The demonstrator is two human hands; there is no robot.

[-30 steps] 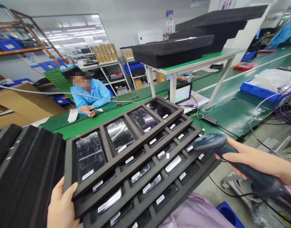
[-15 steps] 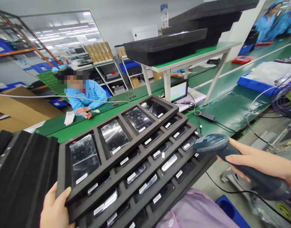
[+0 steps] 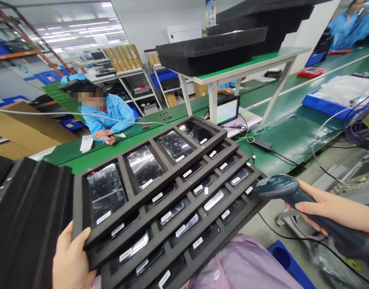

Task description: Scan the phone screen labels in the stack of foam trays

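Black foam fills the middle of the view: a stepped stack of trays is held tilted over a pink-clad lap (image 3: 247,265). The top tray (image 3: 80,208) is gripped at its 7 o'clock corner by the left hand (image 3: 71,261), thumb pressed flat on the rim and the other fingers hidden beneath. Four phones (image 3: 106,192) are seated in it, with white labels (image 3: 103,217) shown at their near ends. At 3 o'clock a barcode scanner (image 3: 280,188) is clasped by the right hand (image 3: 331,210), fingers wrapped round the handle and its head just beside the lower trays. Which labels are read cannot be told; with every visible pocket filled, the work is judged unfinished. Empty foam trays (image 3: 28,216) are stacked at 9 o'clock. A small screen (image 3: 227,111) is lit at 1 o'clock, and a person in blue (image 3: 112,116) is seated at 11 o'clock.
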